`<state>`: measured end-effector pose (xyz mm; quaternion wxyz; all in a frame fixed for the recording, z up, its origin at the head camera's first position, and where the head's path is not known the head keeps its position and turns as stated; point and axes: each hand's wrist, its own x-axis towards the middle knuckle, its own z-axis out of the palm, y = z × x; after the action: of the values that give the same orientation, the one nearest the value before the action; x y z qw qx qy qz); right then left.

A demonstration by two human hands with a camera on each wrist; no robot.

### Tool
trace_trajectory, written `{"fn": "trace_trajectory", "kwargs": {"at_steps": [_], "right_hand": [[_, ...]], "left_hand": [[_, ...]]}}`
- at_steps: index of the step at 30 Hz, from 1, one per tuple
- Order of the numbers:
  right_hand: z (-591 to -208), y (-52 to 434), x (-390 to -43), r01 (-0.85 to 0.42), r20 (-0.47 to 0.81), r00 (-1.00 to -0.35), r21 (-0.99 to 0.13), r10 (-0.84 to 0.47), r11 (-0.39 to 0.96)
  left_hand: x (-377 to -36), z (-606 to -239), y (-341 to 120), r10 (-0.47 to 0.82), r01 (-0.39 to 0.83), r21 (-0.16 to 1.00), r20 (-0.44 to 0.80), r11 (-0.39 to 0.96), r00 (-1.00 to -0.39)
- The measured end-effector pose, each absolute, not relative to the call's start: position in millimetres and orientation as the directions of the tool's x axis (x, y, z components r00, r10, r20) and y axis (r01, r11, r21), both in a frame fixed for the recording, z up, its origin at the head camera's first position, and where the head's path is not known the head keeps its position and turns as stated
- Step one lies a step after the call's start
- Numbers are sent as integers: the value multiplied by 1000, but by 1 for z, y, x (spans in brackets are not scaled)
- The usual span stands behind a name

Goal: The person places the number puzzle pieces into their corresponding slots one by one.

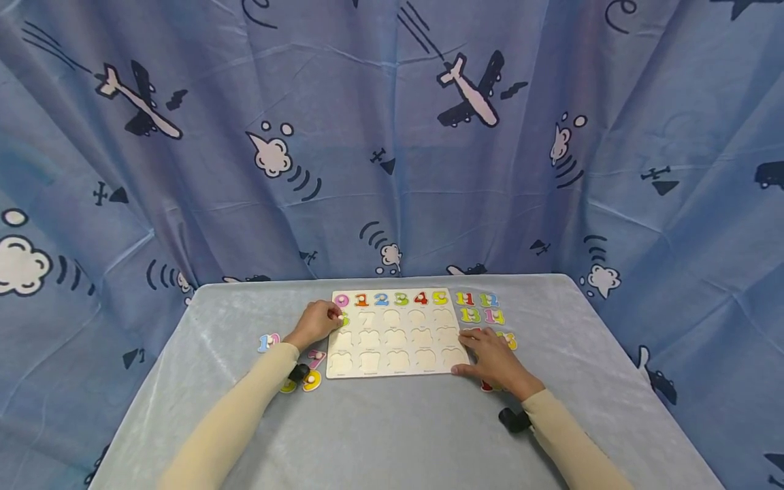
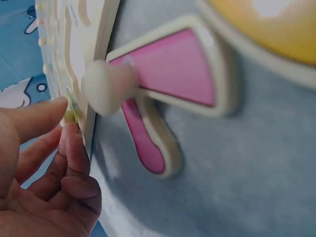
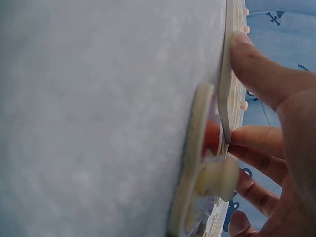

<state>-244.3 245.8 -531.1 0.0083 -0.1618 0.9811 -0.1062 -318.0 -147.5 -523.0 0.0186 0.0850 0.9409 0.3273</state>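
Observation:
A cream number puzzle board (image 1: pixel 382 344) lies on the table between the two hands. In its top row sit the colourful number pieces 0 to 5, with a pink 0 (image 1: pixel 341 300) at the left end. My left hand (image 1: pixel 316 322) pinches a small yellow-green number piece (image 1: pixel 345 319) at the leftmost recess of the second row; fingers cover much of it, as the left wrist view (image 2: pixel 69 116) also shows. Along the board's right edge, my right hand (image 1: pixel 495 361) rests its thumb and fingertips against the rim, with loose pieces under and beside it.
Left of the board lie a blue-and-pink 10 (image 1: pixel 268 342), a pink 7 (image 2: pixel 173 69) with a knob and a yellow piece (image 1: pixel 312 380). At the right are a red-and-yellow 11 (image 1: pixel 465 299), a 12 (image 1: pixel 489 300) and several others. A patterned curtain (image 1: pixel 392 136) hangs behind the grey-covered table (image 1: pixel 392 435).

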Motion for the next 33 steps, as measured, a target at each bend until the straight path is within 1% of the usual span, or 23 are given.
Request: {"fn": "trace_trajectory", "kwargs": {"at_steps": [7, 10, 12, 16, 21, 24, 31, 33], "right_hand": [[-532, 247, -246, -316, 10, -947, -204, -320, 927], [-532, 247, -247, -310, 5, -949, -201, -316, 929], [-531, 247, -248, -306, 1, -950, -202, -313, 930], [-530, 247, -248, -305, -7, -950, -203, -312, 931], [-530, 248, -248, -304, -7, -950, -202, -312, 931], [-531, 248, -248, -300, -10, -951, -208, -309, 931], [-531, 246, -247, -300, -14, -950, -218, -311, 929], [-531, 245, -247, -301, -11, -950, -216, -311, 929]], "left_hand": [[-299, -515, -166, 196, 195, 668, 74, 718, -978], [-288, -510, -177, 207, 204, 685, 79, 699, -975], [-280, -509, -184, 223, 207, 687, 68, 696, -972], [-265, -509, -196, 265, 199, 681, 8, 705, -964], [-254, -514, -202, 300, 186, 686, -49, 703, -953], [-251, -518, -202, 306, 190, 690, -47, 698, -951], [-250, -524, -200, 271, 150, 690, -70, 708, -960], [-250, -524, -200, 275, 158, 690, -61, 706, -960]]}}
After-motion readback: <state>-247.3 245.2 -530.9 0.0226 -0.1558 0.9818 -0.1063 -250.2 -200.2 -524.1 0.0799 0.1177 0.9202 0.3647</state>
